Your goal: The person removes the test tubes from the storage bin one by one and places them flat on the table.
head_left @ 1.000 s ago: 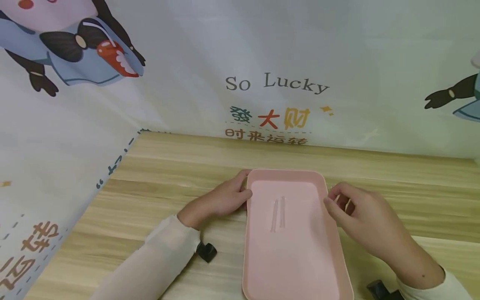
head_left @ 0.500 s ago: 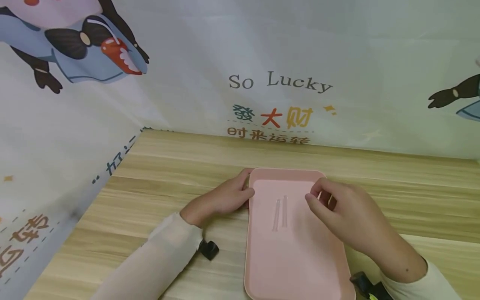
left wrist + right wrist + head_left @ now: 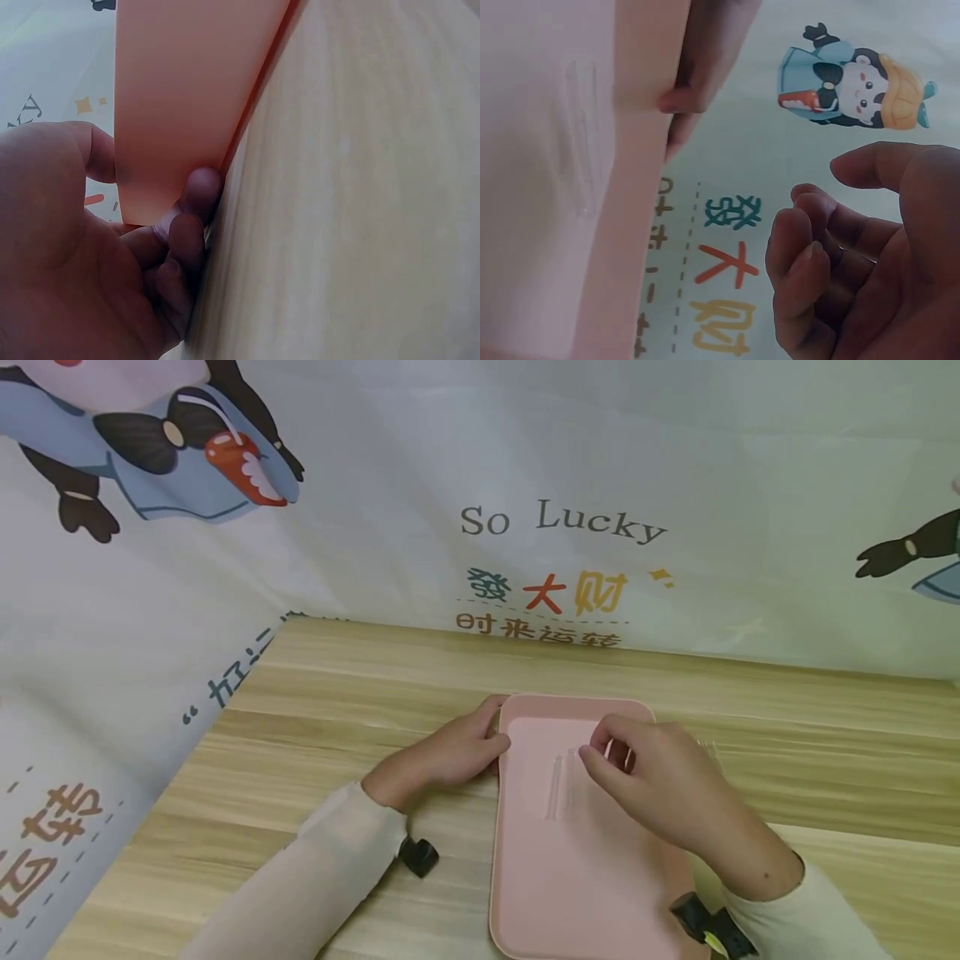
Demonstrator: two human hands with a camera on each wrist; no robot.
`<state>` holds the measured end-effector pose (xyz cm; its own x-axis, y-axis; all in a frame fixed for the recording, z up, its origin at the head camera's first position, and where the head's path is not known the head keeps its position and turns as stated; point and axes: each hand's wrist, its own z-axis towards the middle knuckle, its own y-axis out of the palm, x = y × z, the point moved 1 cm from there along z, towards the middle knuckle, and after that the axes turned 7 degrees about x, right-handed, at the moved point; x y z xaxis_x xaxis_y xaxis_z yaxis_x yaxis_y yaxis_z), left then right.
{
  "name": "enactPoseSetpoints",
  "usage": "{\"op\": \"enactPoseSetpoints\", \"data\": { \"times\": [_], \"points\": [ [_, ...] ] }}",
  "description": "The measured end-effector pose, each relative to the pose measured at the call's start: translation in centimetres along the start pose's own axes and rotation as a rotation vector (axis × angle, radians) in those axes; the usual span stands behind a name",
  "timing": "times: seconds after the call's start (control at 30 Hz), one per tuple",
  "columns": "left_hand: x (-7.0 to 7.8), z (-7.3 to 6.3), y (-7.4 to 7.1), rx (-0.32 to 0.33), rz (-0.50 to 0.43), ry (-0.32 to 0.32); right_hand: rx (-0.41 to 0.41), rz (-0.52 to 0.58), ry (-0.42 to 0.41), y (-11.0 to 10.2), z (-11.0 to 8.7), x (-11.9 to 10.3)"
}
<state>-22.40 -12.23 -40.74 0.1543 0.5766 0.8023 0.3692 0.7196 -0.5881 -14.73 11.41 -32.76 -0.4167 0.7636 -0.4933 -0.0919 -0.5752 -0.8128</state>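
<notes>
We have brought our right hand, fingers parted and seemingly empty, in over the pink tray and within reach of the two clear sticks lying there, while our left hand grips the tray's left side.

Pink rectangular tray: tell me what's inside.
Two thin, clear rods lie side by side in the pink rectangular tray. In the head view, the bare right hand covers part of its right side; anything beneath is hidden.
</notes>
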Motion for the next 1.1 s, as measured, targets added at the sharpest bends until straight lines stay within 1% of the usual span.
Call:
{"op": "enactPoseSetpoints", "data": {
  "times": [0.3,0.6,0.73,0.93,1.1],
  "points": [
    [0.1,0.2,-0.1,0.002,0.027,0.006,-0.062,0.028,0.011,1.8,0.5,0.8],
    [0.1,0.1,-0.1,0.013,0.037,0.005,-0.157,0.003,0.008,3.5,0.7,1.7],
    [0.0,0.1,-0.1,0.014,0.034,0.006,-0.190,-0.019,0.013,4.0,0.7,2.0],
    [-0.1,0.2,-0.1,0.006,0.033,0.011,-0.234,-0.018,0.015,4.6,0.6,2.2],
    [-0.2,0.2,0.0,0.006,0.037,0.001,-0.247,-0.025,0.027,5.0,0.6,2.3]
  ]
}}
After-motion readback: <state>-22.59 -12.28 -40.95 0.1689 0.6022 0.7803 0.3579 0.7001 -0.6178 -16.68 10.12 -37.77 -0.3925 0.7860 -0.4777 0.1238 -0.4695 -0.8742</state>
